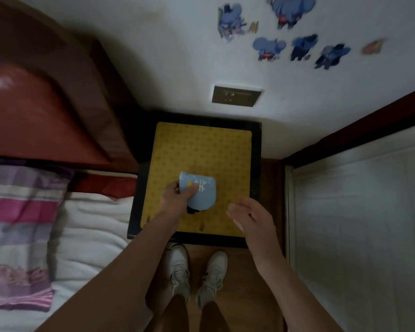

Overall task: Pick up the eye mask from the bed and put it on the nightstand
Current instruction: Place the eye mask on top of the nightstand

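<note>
Now the bed [94,224] lies at the left with a striped pillow [22,212]; the nightstand [255,164] stands beside it against the white wall [177,56], its yellow tabletop [201,152] bare; the left hand [175,196] pinches the blue eye mask [201,192] just over the tabletop, probably to lay it down; the right hand [252,215] hovers open and empty, perhaps ready to help.

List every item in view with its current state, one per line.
eye mask: held above the nightstand, folded
left hand: grip closed on the eye mask
right hand: open, empty
nightstand: yellow mat on top
pillow: lying on the bed
</note>
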### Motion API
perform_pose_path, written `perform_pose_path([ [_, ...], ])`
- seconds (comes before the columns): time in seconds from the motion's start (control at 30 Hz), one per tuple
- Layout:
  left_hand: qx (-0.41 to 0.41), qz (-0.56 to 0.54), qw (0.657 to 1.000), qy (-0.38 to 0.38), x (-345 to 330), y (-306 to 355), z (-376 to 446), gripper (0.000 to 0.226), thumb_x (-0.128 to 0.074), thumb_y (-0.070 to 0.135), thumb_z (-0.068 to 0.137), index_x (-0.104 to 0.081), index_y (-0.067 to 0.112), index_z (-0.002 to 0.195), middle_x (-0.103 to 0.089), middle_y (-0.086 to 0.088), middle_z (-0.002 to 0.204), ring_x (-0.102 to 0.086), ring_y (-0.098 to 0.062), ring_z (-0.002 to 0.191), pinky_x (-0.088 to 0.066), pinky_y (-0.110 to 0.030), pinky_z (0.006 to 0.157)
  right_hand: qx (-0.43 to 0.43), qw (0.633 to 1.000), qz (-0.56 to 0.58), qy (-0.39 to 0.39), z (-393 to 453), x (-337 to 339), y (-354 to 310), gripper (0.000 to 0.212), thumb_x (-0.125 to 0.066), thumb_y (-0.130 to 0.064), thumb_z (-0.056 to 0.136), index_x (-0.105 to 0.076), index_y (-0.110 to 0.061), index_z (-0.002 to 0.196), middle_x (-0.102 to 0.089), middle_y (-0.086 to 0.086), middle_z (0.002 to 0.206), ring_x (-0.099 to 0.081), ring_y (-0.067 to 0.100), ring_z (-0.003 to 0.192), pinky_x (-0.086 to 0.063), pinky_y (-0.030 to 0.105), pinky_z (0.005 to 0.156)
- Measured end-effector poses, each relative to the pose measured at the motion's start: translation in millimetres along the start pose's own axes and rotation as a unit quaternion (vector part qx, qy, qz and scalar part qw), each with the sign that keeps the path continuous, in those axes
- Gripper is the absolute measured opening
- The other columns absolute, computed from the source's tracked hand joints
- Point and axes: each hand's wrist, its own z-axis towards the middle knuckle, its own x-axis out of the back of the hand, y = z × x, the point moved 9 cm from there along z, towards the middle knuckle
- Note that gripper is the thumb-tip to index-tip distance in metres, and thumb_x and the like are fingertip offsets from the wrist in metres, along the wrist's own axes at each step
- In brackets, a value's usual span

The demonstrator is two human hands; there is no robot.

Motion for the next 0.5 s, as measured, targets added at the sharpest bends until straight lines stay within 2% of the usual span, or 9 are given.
perform_pose_path([
  [0.07, -0.018, 0.047, 0.999, 0.019, -3, -1, 12, 0.025, -0.075, 0.032, 0.085, -0.063, 0.019, 0.103, -0.065, 0.008, 0.091, -0.062, -0.009, 0.08, -0.052, -0.022, 0.047, -0.005, 1.0, -0.006, -0.002, 9, -2, 9, 0.049, -0.07, -0.042, 0.083, -0.059, -0.025, 0.128, -0.066, -0.005, 0.119, -0.063, 0.006, 0.11, -0.047, 0.023, 0.088],
  [0.17, -0.047, 0.125, 0.99, 0.054, -3, 1, 21, 0.036, -0.073, 0.037, 0.086, -0.065, 0.014, 0.112, -0.066, 0.001, 0.094, -0.063, -0.019, 0.081, -0.052, -0.028, 0.055, -0.017, 1.0, -0.004, -0.004, 18, -5, 22, 0.049, -0.069, -0.039, 0.086, -0.058, -0.024, 0.13, -0.066, -0.005, 0.12, -0.061, 0.005, 0.111, -0.046, 0.021, 0.088],
  [0.3, -0.108, 0.215, 0.967, 0.084, -1, 16, 17, 0.037, -0.071, 0.039, 0.087, -0.064, 0.011, 0.11, -0.067, -0.004, 0.096, -0.06, -0.015, 0.076, -0.048, -0.024, 0.051, -0.022, 1.0, -0.018, 0.0, 22, -9, 29, 0.045, -0.069, -0.037, 0.086, -0.059, -0.024, 0.128, -0.067, -0.007, 0.117, -0.061, 0.007, 0.11, -0.047, 0.027, 0.093],
  [0.4, -0.149, 0.278, 0.944, 0.1, -1, 26, 8, 0.046, -0.07, 0.038, 0.088, -0.06, 0.004, 0.117, -0.063, -0.014, 0.11, -0.061, -0.028, 0.093, -0.054, -0.036, 0.068, -0.001, 0.999, -0.053, 0.012, 23, -10, 28, 0.041, -0.067, -0.039, 0.087, -0.06, -0.027, 0.126, -0.067, -0.011, 0.114, -0.062, -0.001, 0.104, -0.047, 0.019, 0.081],
  [0.5, -0.146, 0.305, 0.934, 0.12, 5, 29, 4, 0.056, -0.071, 0.041, 0.087, -0.054, 0.003, 0.125, -0.056, -0.017, 0.123, -0.059, -0.034, 0.102, -0.055, -0.043, 0.079, 0.026, 0.994, -0.109, 0.014, 27, -15, 27, 0.038, -0.066, -0.039, 0.088, -0.058, -0.03, 0.125, -0.065, -0.015, 0.111, -0.06, -0.013, 0.097, -0.048, 0.008, 0.069],
])
